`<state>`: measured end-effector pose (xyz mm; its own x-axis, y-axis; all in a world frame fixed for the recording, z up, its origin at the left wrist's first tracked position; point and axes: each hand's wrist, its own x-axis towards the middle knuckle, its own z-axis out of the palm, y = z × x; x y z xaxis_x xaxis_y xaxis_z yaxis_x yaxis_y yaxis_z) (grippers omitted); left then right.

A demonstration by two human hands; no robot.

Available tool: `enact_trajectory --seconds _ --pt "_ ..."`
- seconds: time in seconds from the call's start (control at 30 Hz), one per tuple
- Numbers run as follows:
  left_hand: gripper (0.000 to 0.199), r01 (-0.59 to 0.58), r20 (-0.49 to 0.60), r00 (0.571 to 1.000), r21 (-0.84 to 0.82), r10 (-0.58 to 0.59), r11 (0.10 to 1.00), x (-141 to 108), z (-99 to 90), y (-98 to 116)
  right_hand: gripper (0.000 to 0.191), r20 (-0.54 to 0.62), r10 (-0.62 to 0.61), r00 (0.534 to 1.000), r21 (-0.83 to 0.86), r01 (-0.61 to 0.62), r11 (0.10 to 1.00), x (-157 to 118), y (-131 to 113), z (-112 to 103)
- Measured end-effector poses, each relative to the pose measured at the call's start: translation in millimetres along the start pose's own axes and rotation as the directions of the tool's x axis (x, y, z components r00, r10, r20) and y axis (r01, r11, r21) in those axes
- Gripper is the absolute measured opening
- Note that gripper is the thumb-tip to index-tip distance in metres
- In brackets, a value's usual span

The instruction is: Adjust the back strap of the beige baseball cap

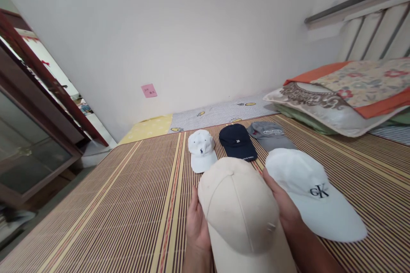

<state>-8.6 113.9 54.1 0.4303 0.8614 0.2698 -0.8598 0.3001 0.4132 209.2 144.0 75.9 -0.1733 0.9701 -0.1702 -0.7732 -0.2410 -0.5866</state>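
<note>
A beige cap (238, 204) is held between my two hands, low in the view, its brim toward me. My left hand (197, 226) grips its left side and my right hand (283, 202) its right side; some fingers are hidden by the cap. Beyond it, a small white cap (201, 149), a navy cap (237, 140) and a grey cap (270, 134) lie in a row on the striped mat (134, 204). Right of my right hand rests a larger white cap (312, 196) with black letters, brim pointing to the lower right.
Pillows (320, 106) under an orange-edged floral cloth (361, 83) lie at the back right. A checked sheet (218, 108) runs along the wall behind the mat. At the left stand a glass-fronted cabinet (28, 136) and a doorway.
</note>
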Motion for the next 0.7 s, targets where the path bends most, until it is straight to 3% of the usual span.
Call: enact_trajectory --seconds 0.13,0.23,0.5,0.7 --pt "0.061 0.073 -0.202 0.977 0.046 -0.063 0.996 1.2 -6.1 3.1 0.050 -0.021 0.129 0.991 -0.033 -0.130 0.991 5.3 6.2 -4.5" --pt "0.059 0.128 -0.324 0.941 0.066 -0.100 0.990 1.9 -12.8 0.7 0.046 -0.050 0.097 0.994 -0.081 -0.101 0.992 9.3 10.8 -12.8" --pt "0.058 0.142 -0.340 0.933 0.057 -0.114 0.988 5.4 -33.7 -2.5 0.039 -0.150 0.077 0.986 -0.082 -0.090 0.993 20.2 18.5 -28.7" --pt "0.047 0.123 -0.344 0.933 0.032 -0.105 0.992 7.6 -55.7 -4.9 0.035 -0.075 0.270 0.960 -0.050 -0.274 0.960 31.4 25.4 -44.4"
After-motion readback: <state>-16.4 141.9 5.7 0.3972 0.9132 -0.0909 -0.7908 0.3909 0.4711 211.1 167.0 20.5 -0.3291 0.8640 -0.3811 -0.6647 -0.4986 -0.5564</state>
